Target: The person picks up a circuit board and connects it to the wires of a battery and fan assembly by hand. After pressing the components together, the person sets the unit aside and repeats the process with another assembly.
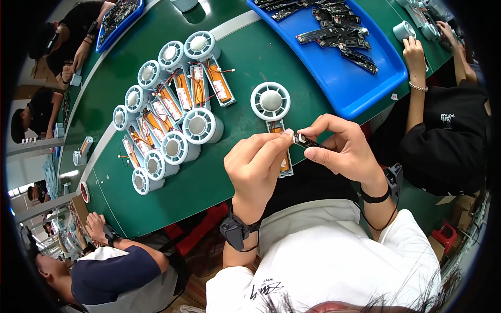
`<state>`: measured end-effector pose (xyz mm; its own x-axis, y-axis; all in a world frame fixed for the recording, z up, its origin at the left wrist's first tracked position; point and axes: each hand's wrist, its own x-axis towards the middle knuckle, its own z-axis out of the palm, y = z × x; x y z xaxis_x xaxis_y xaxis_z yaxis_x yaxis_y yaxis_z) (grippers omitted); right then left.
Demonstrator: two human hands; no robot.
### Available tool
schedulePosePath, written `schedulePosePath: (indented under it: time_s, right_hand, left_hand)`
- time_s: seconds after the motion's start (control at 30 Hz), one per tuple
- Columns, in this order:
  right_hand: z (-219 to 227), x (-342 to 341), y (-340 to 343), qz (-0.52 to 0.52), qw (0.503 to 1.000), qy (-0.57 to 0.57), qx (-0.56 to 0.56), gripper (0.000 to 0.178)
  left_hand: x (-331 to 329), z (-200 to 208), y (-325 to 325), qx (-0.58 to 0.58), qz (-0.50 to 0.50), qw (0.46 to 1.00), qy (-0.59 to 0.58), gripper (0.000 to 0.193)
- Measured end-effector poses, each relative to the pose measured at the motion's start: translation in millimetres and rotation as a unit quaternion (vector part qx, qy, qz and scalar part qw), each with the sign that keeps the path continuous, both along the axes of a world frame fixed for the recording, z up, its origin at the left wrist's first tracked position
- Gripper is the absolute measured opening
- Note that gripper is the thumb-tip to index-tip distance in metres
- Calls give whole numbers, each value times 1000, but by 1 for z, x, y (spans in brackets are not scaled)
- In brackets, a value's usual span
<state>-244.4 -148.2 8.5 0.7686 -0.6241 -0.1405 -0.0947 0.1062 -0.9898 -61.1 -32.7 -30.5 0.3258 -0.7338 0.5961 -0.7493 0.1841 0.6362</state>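
Note:
My right hand pinches a narrow black circuit board between thumb and fingers. At the board's left end, my left hand has its fingertips closed on what looks like a small white plug; the fingers partly hide it. Beneath both hands lies an open light-blue handheld fan, its round grille pointing away from me. An orange battery shows in the fan's handle, and my left fingers cover part of that handle.
Several similar open fans with batteries and loose wires lie in rows on the green table at left. A blue tray at the far right holds several black circuit boards. Co-workers sit left and right; one hand touches a fan part.

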Motion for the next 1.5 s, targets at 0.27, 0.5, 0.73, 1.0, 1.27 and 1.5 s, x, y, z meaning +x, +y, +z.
schedulePosePath:
  time_s: [0.27, 0.5, 0.73, 1.0, 1.27, 1.5]
  right_hand:
    - [12, -3, -14, 27, 985, 47, 165, 22]
    - [25, 6, -22, 69, 982, 98, 147, 23]
    - [26, 5, -21, 68, 984, 126, 109, 21]
    - [1, -2, -3, -30, 995, 18, 91, 21]
    - [-17, 4, 8, -97, 992, -57, 59, 24]
    - [-24, 6, 10, -74, 993, -93, 24, 28]
  left_hand:
    - [2, 8, -4, 34, -58, 994, 92, 20]
    - [10, 10, -3, 60, -105, 980, 160, 18]
    - [7, 17, 2, 67, -69, 990, 106, 27]
    - [-2, 32, 36, 144, 104, 975, 135, 31]
    - [0, 21, 37, 125, 89, 935, 321, 20]
    - [-15, 24, 22, 50, 23, 956, 287, 19]
